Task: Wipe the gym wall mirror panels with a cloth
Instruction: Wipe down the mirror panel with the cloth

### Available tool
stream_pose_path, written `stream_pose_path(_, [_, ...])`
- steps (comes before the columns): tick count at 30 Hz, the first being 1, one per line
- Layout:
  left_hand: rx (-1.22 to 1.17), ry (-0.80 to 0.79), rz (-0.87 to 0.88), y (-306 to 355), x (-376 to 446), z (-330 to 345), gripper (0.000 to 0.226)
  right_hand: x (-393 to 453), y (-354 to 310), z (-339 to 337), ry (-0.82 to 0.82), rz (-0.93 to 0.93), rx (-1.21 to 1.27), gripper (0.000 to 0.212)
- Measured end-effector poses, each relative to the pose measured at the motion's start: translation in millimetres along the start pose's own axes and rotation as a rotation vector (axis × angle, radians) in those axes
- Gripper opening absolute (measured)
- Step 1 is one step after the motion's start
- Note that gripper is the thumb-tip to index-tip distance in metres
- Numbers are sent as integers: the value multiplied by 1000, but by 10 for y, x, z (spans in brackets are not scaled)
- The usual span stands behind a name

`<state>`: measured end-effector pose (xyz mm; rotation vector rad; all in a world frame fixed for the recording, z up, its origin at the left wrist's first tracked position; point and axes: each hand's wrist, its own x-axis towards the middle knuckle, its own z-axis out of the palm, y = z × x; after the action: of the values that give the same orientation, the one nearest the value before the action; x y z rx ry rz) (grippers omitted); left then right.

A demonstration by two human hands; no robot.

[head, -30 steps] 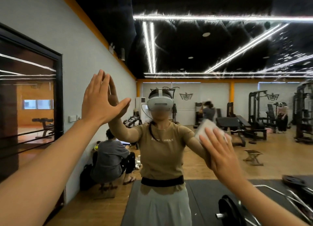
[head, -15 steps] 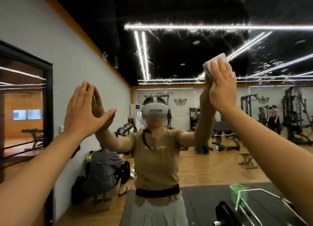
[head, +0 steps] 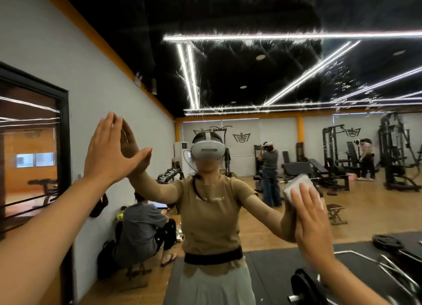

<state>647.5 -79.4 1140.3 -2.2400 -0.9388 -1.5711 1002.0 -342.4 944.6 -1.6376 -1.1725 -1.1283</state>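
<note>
Head view, straight into the mirror: right hand down at chest height now, having swept from up near the ceiling lights half a second ago, flat fingers pressing the white cloth against the glass, nothing curled round it. Back to roughly the level of a second ago, so probably one full up-and-down stroke finished on this strip. Left hand still planted flat on the mirror, fingers straight, holding nothing, bracing. Reflected gym behind: a crouching person by the wall, weight machines far right. Plenty of panel left unwiped, by the look of it.
</note>
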Motion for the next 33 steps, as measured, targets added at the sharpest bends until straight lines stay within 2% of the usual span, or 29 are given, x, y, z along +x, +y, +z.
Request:
stream_pose_path(6, [-4,-6,-9,15,-1,-7,112,1689,-44,-450,128,82,-29,58])
stream_pose_path(9, [-12,-14,-15,28,-3,-11,112,2200,-25,-647,175,120,-54,60])
stream_pose_path(13, [1,-15,-17,35,6,-14,109,1836,7,-492,188,111,-25,60])
stream_pose_path(17, [0,-20,-19,5,20,-7,107,565,107,-136,150,46,23,57])
stream_pose_path(20, [3,-28,-15,4,21,10,106,-437,260,84,38,8,-5,57])
stream_pose_path(22, [3,-34,-17,0,25,10,106,-766,320,101,-59,23,-10,64])
stream_pose_path(25, [6,6,-1,17,-39,19,99,-575,323,-61,-112,-3,21,66])
stream_pose_path(28, [-66,52,37,92,-395,131,87,87,318,-280,-110,-43,9,63])
stream_pose_path(30, [-117,20,48,148,-791,292,85,586,319,-412,-93,-40,-20,62])
stream_pose_path(33, [-167,-45,-37,175,-1417,571,89,1093,298,-534,-70,-25,-41,62])
